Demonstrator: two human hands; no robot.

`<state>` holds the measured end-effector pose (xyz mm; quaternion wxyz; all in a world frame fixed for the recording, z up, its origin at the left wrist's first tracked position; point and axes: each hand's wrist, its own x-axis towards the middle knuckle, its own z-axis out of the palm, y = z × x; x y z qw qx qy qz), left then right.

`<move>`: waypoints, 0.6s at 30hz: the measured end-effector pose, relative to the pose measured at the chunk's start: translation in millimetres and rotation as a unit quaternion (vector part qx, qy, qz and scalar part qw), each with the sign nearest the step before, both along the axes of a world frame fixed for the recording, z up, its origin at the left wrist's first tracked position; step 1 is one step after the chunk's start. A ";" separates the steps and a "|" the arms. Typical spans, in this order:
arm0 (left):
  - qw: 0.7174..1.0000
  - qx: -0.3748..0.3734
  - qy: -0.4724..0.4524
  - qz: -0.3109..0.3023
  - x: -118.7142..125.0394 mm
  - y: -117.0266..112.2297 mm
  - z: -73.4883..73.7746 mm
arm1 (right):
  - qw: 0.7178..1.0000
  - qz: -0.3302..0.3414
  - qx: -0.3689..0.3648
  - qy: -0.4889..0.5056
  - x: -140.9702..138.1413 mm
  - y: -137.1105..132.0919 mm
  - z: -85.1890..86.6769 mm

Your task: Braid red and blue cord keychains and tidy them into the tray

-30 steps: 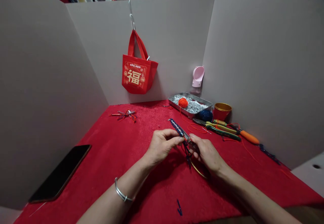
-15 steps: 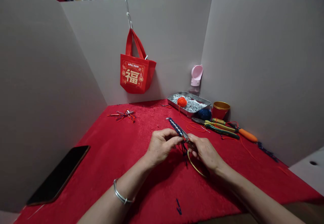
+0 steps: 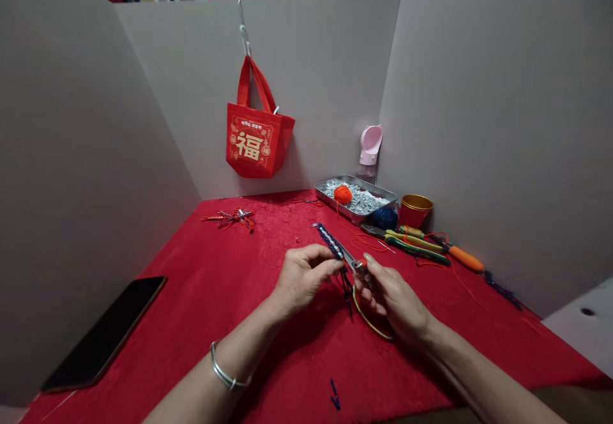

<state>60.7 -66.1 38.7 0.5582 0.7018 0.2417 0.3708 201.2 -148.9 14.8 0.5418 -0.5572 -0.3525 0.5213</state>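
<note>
My left hand (image 3: pixel 302 275) pinches a dark blue braided strip (image 3: pixel 328 239) that sticks up and away over the red cloth (image 3: pixel 230 296). Loose dark threads (image 3: pixel 345 281) hang from the strip between my hands. My right hand (image 3: pixel 393 296) is closed on small scissors (image 3: pixel 358 269) with thin gold loop handles; the blades point up-left at the threads by my left fingertips. A silver bangle (image 3: pixel 221 373) sits on my left wrist.
A metal tray (image 3: pixel 355 198) of silver bits holds an orange thread ball (image 3: pixel 342 194). Beside it are a blue thread ball (image 3: pixel 384 218), a gold-rimmed cup (image 3: pixel 416 210) and pliers (image 3: pixel 416 244). A phone (image 3: pixel 103 333) lies at the left. A red bag (image 3: pixel 257 138) hangs on the partition.
My right hand has opened its fingers a little around the scissors, whose gold loop now shows more. The view drifted slightly; my left hand keeps its pinch.
</note>
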 end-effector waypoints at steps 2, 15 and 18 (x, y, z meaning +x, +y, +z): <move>1.000 -0.002 -0.002 -0.002 -0.1 -0.2 -0.3 | 1.000 -0.003 0.005 -0.003 -1.3 -0.9 -0.9; 1.000 -0.019 -0.009 0.001 -0.7 -0.9 -0.4 | 0.991 0.084 0.087 0.061 -1.6 -12.4 7.3; 1.000 -0.019 -0.009 -0.002 -0.5 -1.4 0.4 | 0.994 0.062 0.085 0.014 -1.2 -12.1 4.0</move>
